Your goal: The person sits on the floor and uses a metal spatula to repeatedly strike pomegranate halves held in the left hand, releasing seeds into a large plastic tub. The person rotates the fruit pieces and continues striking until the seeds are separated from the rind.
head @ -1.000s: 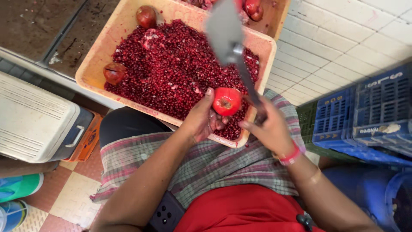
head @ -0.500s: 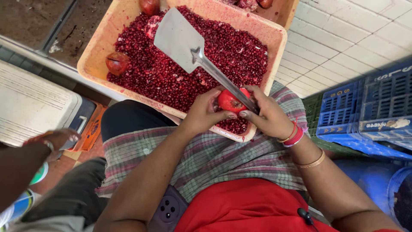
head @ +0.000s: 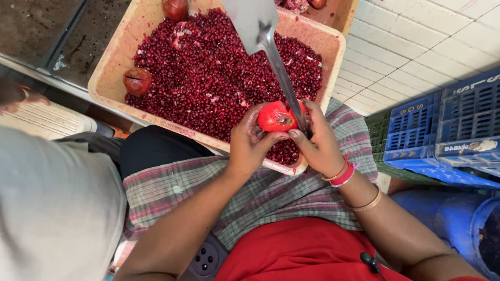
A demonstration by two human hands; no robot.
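Both our hands meet over the near right corner of the tray. Our left hand grasps a red pomegranate, fingers curled under and around it, just above the tray's near rim. Our right hand is clenched on the handle of a broad metal cleaver, thumb tip against the fruit; the blade rises far and left over the seeds, its shaft passing along the fruit's right side.

We see the tray resting across our lap on a checked cloth, heaped with loose pomegranate seeds. A whole brownish fruit lies at the tray's left side and another at its far edge. A second tray butts against the far right corner.

To the right, blue crates stand near our right forearm, with white floor tiles open beyond them. At left, another person's grey sleeve crowds the near side.
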